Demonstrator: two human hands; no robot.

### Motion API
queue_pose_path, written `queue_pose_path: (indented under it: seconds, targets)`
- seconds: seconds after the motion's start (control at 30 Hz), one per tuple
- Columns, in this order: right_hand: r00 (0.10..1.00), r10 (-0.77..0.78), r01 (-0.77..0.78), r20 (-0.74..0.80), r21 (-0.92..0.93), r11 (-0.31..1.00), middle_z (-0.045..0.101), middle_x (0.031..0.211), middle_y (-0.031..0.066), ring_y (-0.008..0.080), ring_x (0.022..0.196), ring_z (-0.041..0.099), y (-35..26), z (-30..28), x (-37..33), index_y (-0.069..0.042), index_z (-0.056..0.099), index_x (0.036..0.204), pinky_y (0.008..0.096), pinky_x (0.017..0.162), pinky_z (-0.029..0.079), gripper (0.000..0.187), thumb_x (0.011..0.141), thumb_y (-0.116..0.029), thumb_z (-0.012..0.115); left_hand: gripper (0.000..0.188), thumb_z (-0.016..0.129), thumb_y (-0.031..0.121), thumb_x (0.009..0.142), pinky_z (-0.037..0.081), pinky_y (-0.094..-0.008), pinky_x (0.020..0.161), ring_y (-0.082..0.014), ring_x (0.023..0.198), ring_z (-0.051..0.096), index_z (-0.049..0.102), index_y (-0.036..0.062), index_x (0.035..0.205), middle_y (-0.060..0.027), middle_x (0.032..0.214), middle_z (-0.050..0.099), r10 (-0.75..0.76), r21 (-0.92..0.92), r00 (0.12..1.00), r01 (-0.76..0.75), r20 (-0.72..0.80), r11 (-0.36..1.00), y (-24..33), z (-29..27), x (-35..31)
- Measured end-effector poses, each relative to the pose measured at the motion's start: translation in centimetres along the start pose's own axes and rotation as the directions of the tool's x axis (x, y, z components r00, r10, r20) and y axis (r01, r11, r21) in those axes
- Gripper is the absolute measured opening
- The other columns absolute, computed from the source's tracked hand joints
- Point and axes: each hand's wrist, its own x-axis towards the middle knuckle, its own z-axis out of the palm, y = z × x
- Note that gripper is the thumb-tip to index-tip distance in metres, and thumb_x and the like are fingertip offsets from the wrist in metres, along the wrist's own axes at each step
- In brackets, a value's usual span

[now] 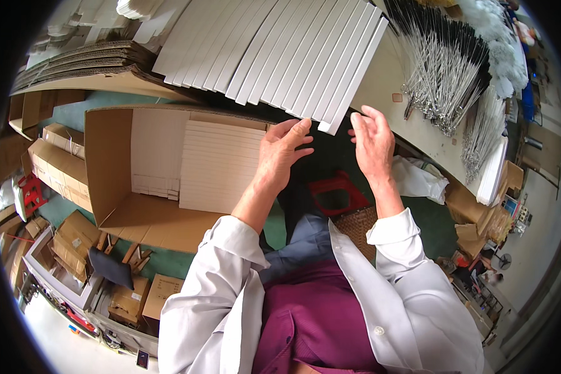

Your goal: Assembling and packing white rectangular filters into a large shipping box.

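A row of long, narrow white boxes (280, 56) lies side by side on the table, their near ends jutting past its edge. The rightmost narrow white box (350, 81) sticks out furthest toward me. My left hand (279, 151) is by the near ends of the boxes, its thumb tip at or just touching one of them; the fingers are spread and grip nothing visible. To the right of the last box, my right hand (374, 142) hangs in the air with curved, parted fingers and nothing in them.
Left of me stands an open cardboard carton (109, 168) holding rows of white boxes (221, 165). Flattened cardboard (87, 65) is stacked at the far left. Bundles of thin metal wires (445, 81) lie on the table at right. Below it are a red stool (338, 192) and a white bag (419, 179).
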Motion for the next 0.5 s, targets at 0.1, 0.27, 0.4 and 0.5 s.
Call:
queue_pose_path:
  seconds: [0.1,0.27,0.4,0.5]
  targets:
    - [1.0,-0.006,0.006,0.009,-0.056,0.998,0.071,0.096,0.0183,0.0237,0.079,0.07,-1.1,0.7,1.0,0.007,0.055,0.125,0.0352,0.073,0.055,0.052,0.093,-0.03,0.071,0.065,0.078,0.034,0.089,0.056,-0.0414,0.093,-0.0294,0.111,0.064,0.053,-0.0095,0.131,-0.0208,0.122,0.06,-0.04,-0.12,0.999,0.042,0.015,0.992,-0.9,1.4,0.6]
    - [0.999,-0.038,0.035,-0.015,-0.165,0.986,0.068,0.106,0.0201,0.0298,0.081,0.07,-2.3,1.9,2.7,0.009,0.047,0.133,0.0408,0.076,0.055,0.07,0.089,-0.038,0.073,0.052,0.078,0.032,0.09,0.057,-0.0417,0.092,-0.025,0.104,0.065,0.055,-0.0028,0.12,-0.0138,0.109,0.061,0.011,-0.303,0.994,-0.044,-0.109,0.952,-2.1,3.8,1.1]
    - [1.0,-0.019,0.021,0.015,-0.139,0.99,0.066,0.111,0.0253,0.0371,0.096,0.068,-2.8,2.2,3.2,0.011,0.044,0.134,0.0442,0.086,0.053,0.075,0.088,-0.041,0.073,0.046,0.077,0.027,0.09,0.056,-0.0413,0.092,-0.0237,0.102,0.064,0.054,-0.0009,0.119,-0.012,0.108,0.061,-0.007,-0.357,0.992,-0.038,-0.123,0.933,-3.0,4.7,1.5]
    - [1.0,-0.031,0.031,0.005,-0.262,0.965,0.065,0.114,0.0278,0.0402,0.101,0.068,-2.3,1.6,3.9,0.012,0.043,0.135,0.0453,0.09,0.053,0.081,0.086,-0.045,0.073,0.043,0.076,0.024,0.091,0.057,-0.0387,0.09,-0.0212,0.1,0.065,0.056,0.0001,0.12,-0.0093,0.104,0.063,-0.013,-0.361,0.994,-0.029,-0.112,0.932,-3.8,5.3,1.6]
